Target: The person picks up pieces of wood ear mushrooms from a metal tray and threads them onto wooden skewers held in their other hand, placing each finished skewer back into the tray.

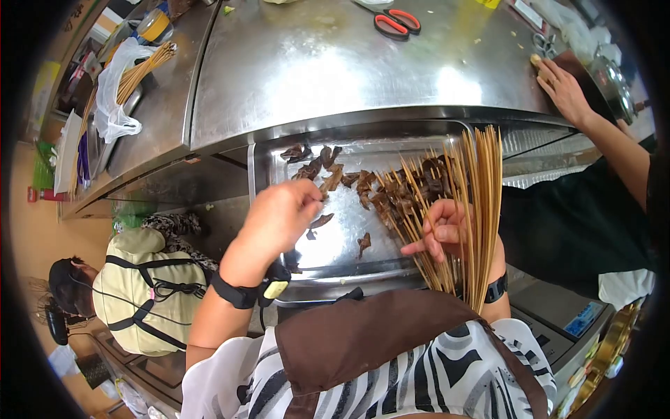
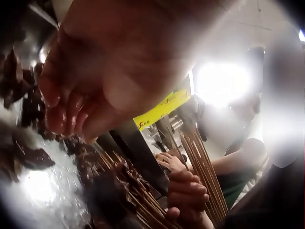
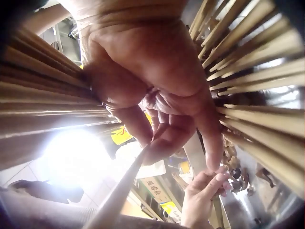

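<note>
My left hand (image 1: pixel 283 213) is over the left part of a metal tray (image 1: pixel 252 181), its fingers curled and thumb against them at a small dark brown piece, mostly hidden by the fingertips. Dark brown, wrinkled food pieces (image 1: pixel 364 242) lie scattered on the wet tray bottom. With thumb and fingers my right hand (image 1: pixel 447 227) pinches a thin bamboo skewer (image 3: pixel 119 195), its index finger pointing toward the left hand. Upright bamboo skewers (image 1: pixel 481 202) stand in a thick bundle beside that hand. Skewers loaded with brown pieces (image 1: pixel 412 195) lean at the tray's right side.
A steel counter (image 1: pixel 293 77) runs behind the tray, with red-handled scissors (image 1: pixel 396 24) on it. Another person's hand (image 1: pixel 565 91) rests at its right end. More skewers in a plastic bag (image 1: pixel 115 105) lie at the left. A person in a pale top (image 1: pixel 150 279) is low at the left.
</note>
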The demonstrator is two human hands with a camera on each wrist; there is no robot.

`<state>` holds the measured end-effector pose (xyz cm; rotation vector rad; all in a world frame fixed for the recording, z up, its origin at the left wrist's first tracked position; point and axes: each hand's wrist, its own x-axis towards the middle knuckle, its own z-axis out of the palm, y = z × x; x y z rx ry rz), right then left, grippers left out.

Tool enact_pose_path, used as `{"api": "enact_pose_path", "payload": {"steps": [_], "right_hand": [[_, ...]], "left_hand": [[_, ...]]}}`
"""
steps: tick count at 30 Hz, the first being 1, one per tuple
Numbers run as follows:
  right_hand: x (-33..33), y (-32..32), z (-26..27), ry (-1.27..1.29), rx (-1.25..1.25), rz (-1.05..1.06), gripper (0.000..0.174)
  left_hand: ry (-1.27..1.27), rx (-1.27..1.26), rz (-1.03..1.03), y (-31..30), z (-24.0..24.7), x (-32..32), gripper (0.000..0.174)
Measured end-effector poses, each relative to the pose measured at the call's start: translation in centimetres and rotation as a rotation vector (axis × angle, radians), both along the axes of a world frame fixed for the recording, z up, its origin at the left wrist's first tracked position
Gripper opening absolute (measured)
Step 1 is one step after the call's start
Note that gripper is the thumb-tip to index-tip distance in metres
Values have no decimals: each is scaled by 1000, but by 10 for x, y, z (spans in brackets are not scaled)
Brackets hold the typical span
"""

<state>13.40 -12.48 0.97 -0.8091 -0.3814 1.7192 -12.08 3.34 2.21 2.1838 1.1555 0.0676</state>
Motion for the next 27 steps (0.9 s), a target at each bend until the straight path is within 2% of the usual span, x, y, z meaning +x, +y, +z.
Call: {"api": "enact_pose_path", "payload": {"steps": [3,5,9,12,17,21,23,24,26,27], "right_hand": [[-1,-2,3,-6,-50,-44,13],[-1,-2,3,-18,-51,-40,14],[1,-2,2,-18,-72,-21,14],[1,-4,3,4,-97,-43,13],[6,-2,2,-48,-88,36,22],[6,-2,2,-48,-100,25,20],[7,-2,1,-49,-84,38,19],[6,-2,1,-48,-79,36,19],[5,-2,3,-45,-94,25,17],[5,-2,4,-45,-89,25,17]], "left_hand": [[-53,6,-40,-8,-10,20,16],[-150,141,-17,-8,-14,36,16],[22,204,-99,4,-40,60,24],[-56,298,-101,0,-40,70,26],[-140,355,-174,-2,-51,75,21],[-179,368,-166,3,-48,68,18],[-112,170,-14,8,-42,63,13],[-111,174,-15,11,-42,60,13],[-350,-256,192,19,-46,54,9],[-422,-305,210,21,-45,53,11]]}}
